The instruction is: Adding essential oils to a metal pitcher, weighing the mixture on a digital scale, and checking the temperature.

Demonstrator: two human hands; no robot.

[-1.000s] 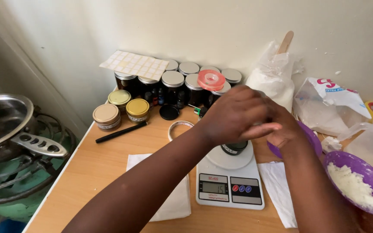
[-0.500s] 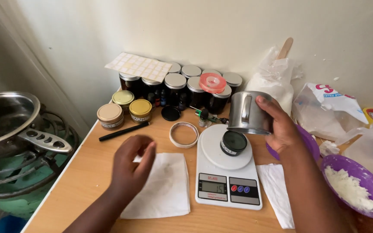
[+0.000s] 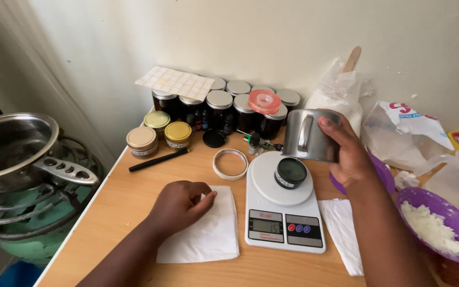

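My right hand (image 3: 349,154) grips a small metal pitcher (image 3: 306,135) with a handle, held just above and behind a white kitchen scale (image 3: 283,204). A small dark round tin (image 3: 290,172) sits open on the scale's platform. My left hand (image 3: 179,204) rests with curled fingers on a folded white paper towel (image 3: 208,234) lying on the wooden table (image 3: 118,199), left of the scale.
Several dark jars with silver lids (image 3: 235,106) line the wall, with a sheet of labels (image 3: 175,82) and a roll of tape (image 3: 264,101) on top. Gold-lidded jars (image 3: 177,133), a black pen (image 3: 158,159), a tape ring (image 3: 230,163), a purple bowl of white flakes (image 3: 436,228), plastic bags (image 3: 405,135), a pot on a burner (image 3: 11,149).
My left hand drew back from the scale and came down on the paper towel. My right hand lifted the metal pitcher clear, baring the dark tin on the scale.
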